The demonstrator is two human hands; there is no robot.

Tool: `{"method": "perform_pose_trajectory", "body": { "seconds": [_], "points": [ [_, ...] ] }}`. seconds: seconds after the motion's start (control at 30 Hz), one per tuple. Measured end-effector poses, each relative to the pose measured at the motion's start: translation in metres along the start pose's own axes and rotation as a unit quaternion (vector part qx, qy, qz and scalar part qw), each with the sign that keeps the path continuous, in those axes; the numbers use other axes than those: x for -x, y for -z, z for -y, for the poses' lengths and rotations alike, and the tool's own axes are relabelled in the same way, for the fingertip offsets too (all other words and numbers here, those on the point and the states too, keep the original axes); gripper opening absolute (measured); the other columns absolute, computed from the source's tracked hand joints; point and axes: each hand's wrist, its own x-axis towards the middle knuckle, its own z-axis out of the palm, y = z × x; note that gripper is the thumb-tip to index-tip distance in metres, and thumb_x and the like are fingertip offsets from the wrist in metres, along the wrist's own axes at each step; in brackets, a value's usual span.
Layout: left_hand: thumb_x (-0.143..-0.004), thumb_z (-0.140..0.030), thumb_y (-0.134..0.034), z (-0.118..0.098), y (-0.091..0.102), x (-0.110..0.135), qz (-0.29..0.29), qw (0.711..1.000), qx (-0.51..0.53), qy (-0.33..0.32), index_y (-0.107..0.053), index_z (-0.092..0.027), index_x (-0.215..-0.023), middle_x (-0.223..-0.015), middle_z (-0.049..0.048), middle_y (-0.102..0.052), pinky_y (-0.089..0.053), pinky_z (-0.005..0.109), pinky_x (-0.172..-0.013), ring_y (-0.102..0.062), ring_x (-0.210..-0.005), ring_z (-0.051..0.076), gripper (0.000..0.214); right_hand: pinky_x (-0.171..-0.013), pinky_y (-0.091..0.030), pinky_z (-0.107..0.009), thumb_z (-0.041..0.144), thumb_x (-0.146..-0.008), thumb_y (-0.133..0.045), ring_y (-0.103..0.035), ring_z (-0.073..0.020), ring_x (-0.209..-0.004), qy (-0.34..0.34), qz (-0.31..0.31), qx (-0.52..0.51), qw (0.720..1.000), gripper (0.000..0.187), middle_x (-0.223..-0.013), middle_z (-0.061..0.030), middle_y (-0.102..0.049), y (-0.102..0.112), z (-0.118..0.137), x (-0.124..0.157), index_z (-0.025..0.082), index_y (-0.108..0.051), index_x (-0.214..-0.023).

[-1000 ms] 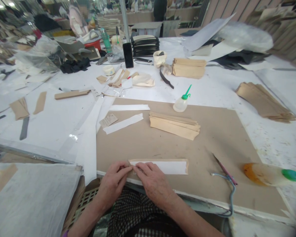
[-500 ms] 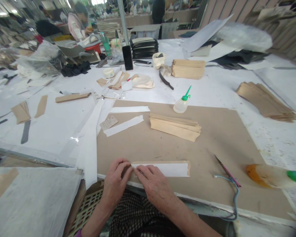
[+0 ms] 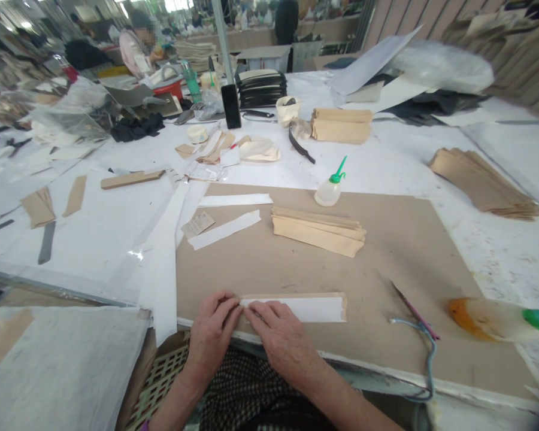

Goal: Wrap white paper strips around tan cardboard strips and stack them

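Note:
A tan strip with a white strip (image 3: 317, 309) laid over it lies near the front edge of the brown board (image 3: 233, 263); a narrow tan border shows around the white. At its left end my left hand (image 3: 213, 320) pinches the strip between thumb and fingers. My right hand (image 3: 278, 332) is closed beside it, fingertips gripping and pressing the same end. The two hands' fingertips nearly touch, and they hide that end of the strip. Behind lie a stack of tan strips (image 3: 317, 232) and two loose white strips (image 3: 227, 230).
Right of my hands are a thin pointed tool (image 3: 413, 308) with a blue cord and a bottle of amber liquid (image 3: 485, 319) on its side. A green-tipped squeeze bottle (image 3: 327, 193) stands farther back. A phone (image 3: 230, 106) leans on a pole. Another person (image 3: 132, 51) sits far left.
My left hand's fingers have drawn in slightly at the strip's end. My right hand stays almost in place, and the strip lies where it was.

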Motion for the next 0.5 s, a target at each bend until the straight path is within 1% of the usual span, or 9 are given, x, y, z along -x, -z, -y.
{"method": "perform_pose_trajectory", "body": {
  "seconds": [0.17, 0.3, 0.37, 0.5],
  "points": [
    [-0.098, -0.022, -0.058, 0.0009, 0.0011, -0.0014, 0.007, 0.999, -0.031, -0.044, -0.067, -0.019, -0.111, -0.11, 0.0081, -0.063, -0.052, 0.037, -0.093, -0.06, -0.102, 0.022, 0.016, -0.1, -0.046, -0.042, 0.009, -0.097, -0.054, -0.05, -0.0263, -0.11, -0.003, 0.006, -0.006, 1.0, 0.043, -0.133, -0.0114, -0.058, -0.0014, -0.0004, 0.0, 0.011, -0.051, -0.14],
    [-0.098, -0.021, -0.057, 0.0014, 0.0033, -0.0027, 0.014, 0.997, -0.036, -0.06, -0.066, -0.019, -0.113, -0.111, 0.0081, -0.063, -0.052, 0.037, -0.093, -0.06, -0.103, 0.021, 0.017, -0.099, -0.047, -0.043, 0.009, -0.096, -0.055, -0.05, -0.0264, -0.11, -0.001, 0.0, 0.002, 1.0, 0.044, -0.132, -0.0121, -0.059, -0.0013, -0.0002, -0.0006, 0.011, -0.051, -0.14],
    [-0.098, -0.021, -0.057, 0.0018, 0.0046, -0.0035, 0.016, 0.998, -0.03, -0.059, -0.065, -0.02, -0.114, -0.111, 0.0079, -0.062, -0.053, 0.037, -0.093, -0.06, -0.104, 0.021, 0.017, -0.099, -0.047, -0.042, 0.009, -0.096, -0.055, -0.051, -0.0265, -0.11, 0.001, -0.003, 0.004, 1.0, 0.044, -0.132, -0.0123, -0.059, -0.0011, 0.0, -0.0006, 0.012, -0.052, -0.139],
    [-0.098, -0.023, -0.057, 0.0023, 0.0068, -0.0054, 0.025, 0.999, -0.01, -0.033, -0.064, -0.02, -0.114, -0.114, 0.0081, -0.062, -0.053, 0.037, -0.095, -0.061, -0.107, 0.021, 0.017, -0.1, -0.047, -0.042, 0.008, -0.095, -0.055, -0.051, -0.0261, -0.11, 0.003, -0.006, 0.005, 1.0, 0.045, -0.132, -0.0122, -0.059, -0.0007, 0.0, 0.0001, 0.012, -0.051, -0.14]
  ]
}}
